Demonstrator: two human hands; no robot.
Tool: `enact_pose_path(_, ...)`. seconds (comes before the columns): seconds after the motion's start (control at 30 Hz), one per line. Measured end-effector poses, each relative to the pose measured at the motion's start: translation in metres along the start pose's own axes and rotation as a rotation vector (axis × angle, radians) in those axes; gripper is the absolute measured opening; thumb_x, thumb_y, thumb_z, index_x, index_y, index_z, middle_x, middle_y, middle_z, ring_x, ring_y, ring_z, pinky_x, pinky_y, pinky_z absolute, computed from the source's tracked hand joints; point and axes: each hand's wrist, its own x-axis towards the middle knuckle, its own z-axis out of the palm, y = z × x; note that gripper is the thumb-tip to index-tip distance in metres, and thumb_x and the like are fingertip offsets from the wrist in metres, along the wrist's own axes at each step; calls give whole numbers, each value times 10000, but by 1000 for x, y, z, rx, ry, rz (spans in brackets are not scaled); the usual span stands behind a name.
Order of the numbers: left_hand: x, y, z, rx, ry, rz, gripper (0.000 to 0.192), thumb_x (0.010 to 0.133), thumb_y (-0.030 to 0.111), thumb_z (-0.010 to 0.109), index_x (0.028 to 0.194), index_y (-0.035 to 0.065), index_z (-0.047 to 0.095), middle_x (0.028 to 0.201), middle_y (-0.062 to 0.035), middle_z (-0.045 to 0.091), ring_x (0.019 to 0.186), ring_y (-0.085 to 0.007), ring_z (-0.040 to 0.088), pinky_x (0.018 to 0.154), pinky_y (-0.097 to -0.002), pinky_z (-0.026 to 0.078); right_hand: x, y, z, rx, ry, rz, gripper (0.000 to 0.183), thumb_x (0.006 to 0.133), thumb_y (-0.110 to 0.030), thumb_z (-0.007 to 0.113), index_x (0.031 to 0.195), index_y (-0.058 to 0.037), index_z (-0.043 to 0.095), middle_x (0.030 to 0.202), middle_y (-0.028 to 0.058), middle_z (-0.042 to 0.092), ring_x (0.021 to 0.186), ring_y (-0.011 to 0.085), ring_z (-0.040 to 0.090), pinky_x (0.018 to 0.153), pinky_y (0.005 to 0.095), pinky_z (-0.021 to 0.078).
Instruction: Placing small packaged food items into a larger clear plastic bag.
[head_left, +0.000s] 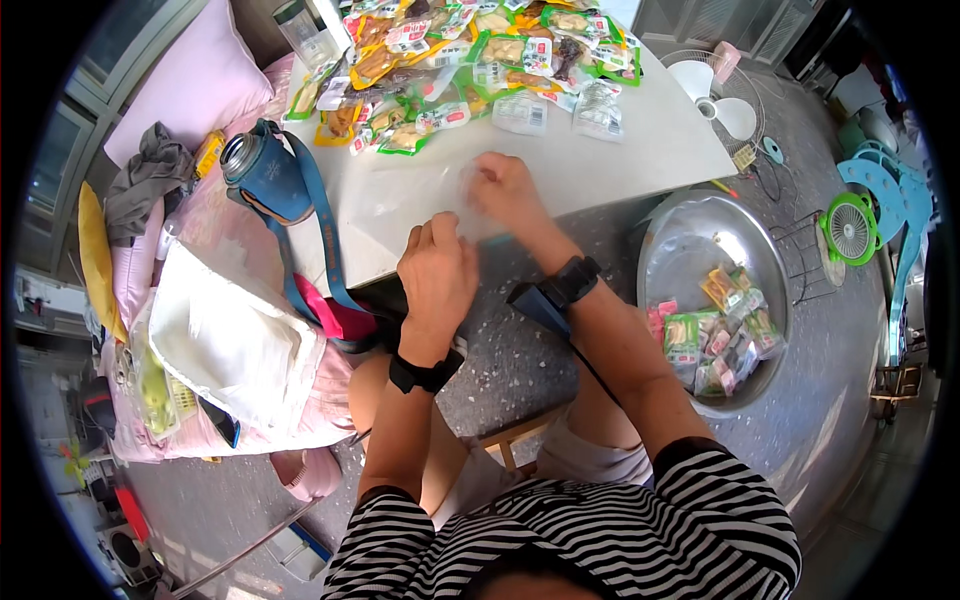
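Both hands are over the front edge of a white table (622, 169), close together. My left hand (439, 274) is curled at the edge, its fingers on a clear plastic bag (480, 226) that is blurred and hard to make out. My right hand (504, 189) pinches the same thin plastic farther up; its fingertips are smeared by motion. Beyond them lies a heap of vacuum-packed food packets (499, 52) with green, yellow and clear wrappers. To the right, on the floor, a large metal basin (675, 225) contains several similar packets (720, 337).
A blue bottle (274, 176) with a long strap stands on the table's left corner. A glass jar (300, 34) is behind it. Left is a pink-covered seat (225, 217) with a white cloth bag (232, 337). A floor fan (709, 105) and a small green fan (850, 229) are at right.
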Motion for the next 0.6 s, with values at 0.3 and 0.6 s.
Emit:
enact_pose_path(0.3, 6, -24, -7, 256, 47, -144, 70, 693, 6, 560, 746, 35, 525, 721, -141, 545, 705, -341, 530, 608, -442, 430, 6, -3, -15, -262, -349, 82, 180, 788, -155, 586, 859, 7, 615, 726, 94, 638, 617, 150, 593, 581, 288, 478)
enact_pose_path(0.6, -1, -26, 11, 187, -125, -168, 63, 741, 13, 556, 780, 25, 509, 697, -167, 577, 689, -361, 571, 602, -457, 439, 33, 26, -131, -1225, 579, -231, 518, 793, -352, 598, 1201, -42, 517, 1322, 173, 427, 1211, 319, 414, 910, 503, 383)
